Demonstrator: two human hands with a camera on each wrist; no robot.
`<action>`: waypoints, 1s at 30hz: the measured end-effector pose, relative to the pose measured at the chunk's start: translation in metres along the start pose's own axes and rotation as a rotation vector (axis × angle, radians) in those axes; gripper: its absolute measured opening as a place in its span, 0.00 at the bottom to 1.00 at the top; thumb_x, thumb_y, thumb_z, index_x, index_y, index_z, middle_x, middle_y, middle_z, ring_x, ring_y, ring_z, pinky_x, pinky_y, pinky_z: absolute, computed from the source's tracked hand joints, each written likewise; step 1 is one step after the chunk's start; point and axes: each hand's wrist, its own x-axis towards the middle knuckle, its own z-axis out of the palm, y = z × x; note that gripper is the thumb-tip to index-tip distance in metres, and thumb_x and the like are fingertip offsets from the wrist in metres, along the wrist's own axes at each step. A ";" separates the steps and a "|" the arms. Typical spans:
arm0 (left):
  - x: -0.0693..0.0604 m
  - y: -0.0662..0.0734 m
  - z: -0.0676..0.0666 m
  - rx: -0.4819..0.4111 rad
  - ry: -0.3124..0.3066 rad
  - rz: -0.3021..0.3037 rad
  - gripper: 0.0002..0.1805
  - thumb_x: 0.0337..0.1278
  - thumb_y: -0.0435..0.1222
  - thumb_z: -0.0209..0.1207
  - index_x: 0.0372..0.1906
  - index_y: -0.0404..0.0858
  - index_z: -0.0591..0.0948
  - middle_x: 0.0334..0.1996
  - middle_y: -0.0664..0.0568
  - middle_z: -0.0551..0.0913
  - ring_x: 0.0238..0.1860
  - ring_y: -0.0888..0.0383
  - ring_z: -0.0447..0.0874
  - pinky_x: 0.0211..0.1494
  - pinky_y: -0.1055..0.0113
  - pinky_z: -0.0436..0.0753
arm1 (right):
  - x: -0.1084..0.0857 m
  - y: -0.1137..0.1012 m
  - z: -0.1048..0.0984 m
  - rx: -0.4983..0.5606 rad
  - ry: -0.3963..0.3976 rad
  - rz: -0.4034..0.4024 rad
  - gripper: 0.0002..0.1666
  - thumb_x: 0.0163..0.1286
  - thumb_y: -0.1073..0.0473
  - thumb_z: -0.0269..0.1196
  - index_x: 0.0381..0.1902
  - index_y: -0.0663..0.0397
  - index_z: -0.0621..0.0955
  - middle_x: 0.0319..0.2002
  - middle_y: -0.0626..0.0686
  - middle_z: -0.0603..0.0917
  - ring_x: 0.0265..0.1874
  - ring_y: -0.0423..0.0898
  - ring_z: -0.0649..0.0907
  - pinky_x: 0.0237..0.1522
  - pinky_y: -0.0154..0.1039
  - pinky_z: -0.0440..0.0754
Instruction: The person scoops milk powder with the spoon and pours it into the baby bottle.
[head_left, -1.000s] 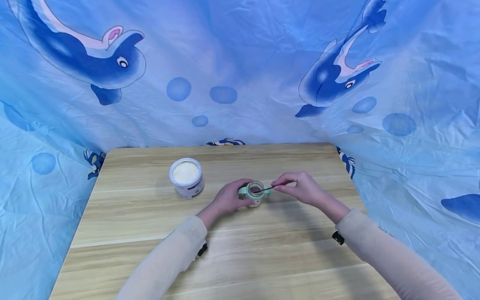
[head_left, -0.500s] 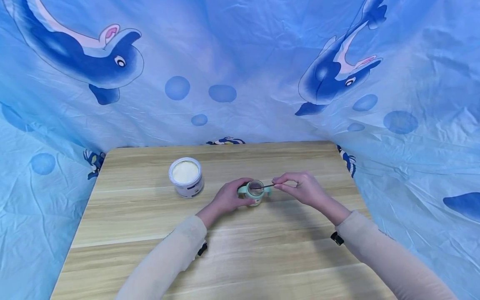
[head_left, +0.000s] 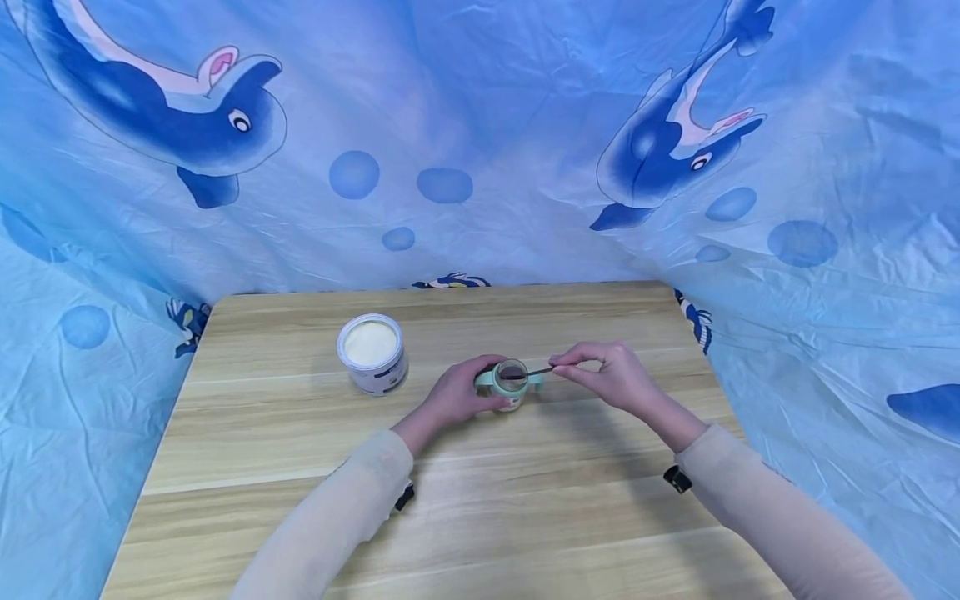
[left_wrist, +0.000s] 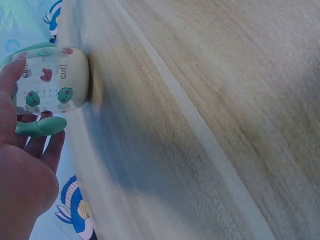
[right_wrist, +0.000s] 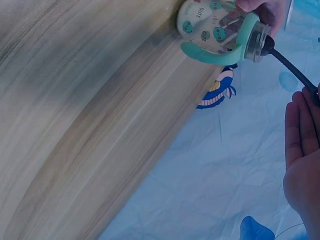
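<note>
Feeding bottle [head_left: 512, 389] is standing close to upright, apparently resting its base on the tabletop [head_left: 465, 517], its mouth uncovered.

Well to the bottle's left and a little farther back, a lidless tub [head_left: 379, 381] is holding pale powder [head_left: 371, 343] almost to its rim. Just at the bottle's left side, the left hand [head_left: 456, 392] is gripping it, thumb and fingers wrapping its body. That hold is serving as the anchor: it should be kept firm and low enough to leave the mouth free.

From the bottle's right, a dark spoon [head_left: 542, 371] is reaching across, its head sitting at the mouth; whether it is carrying powder, I cannot tell. Just to the bottle's right, the right hand [head_left: 609, 377] is pinching the spoon's handle between thumb and forefinger.

The step in hand seems to be spooning into a narrow opening. Doing it well probably means centring the spoon's head inside the mouth before turning it, rolling the handle slowly, and tapping lightly. Knocking the rim or turning early could be scattering powder around the bottle.
</note>
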 end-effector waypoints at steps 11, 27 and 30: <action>-0.004 0.001 -0.004 0.011 -0.007 -0.016 0.44 0.54 0.51 0.80 0.76 0.50 0.76 0.70 0.52 0.81 0.72 0.48 0.78 0.77 0.49 0.74 | 0.003 -0.006 -0.013 0.034 0.020 0.066 0.05 0.70 0.61 0.75 0.42 0.47 0.93 0.42 0.45 0.94 0.43 0.45 0.92 0.43 0.37 0.90; -0.019 0.014 -0.054 0.032 -0.004 -0.008 0.47 0.56 0.52 0.79 0.79 0.51 0.72 0.76 0.56 0.75 0.75 0.47 0.74 0.77 0.46 0.73 | 0.010 0.021 -0.023 0.537 0.119 0.363 0.12 0.76 0.63 0.69 0.48 0.70 0.87 0.41 0.48 0.94 0.41 0.45 0.93 0.51 0.37 0.90; -0.024 0.021 -0.068 0.084 -0.009 0.011 0.47 0.56 0.53 0.78 0.80 0.49 0.72 0.77 0.54 0.74 0.76 0.46 0.73 0.78 0.46 0.72 | 0.015 0.016 -0.022 0.567 0.135 0.351 0.12 0.76 0.63 0.69 0.48 0.70 0.87 0.41 0.48 0.94 0.39 0.44 0.93 0.50 0.38 0.91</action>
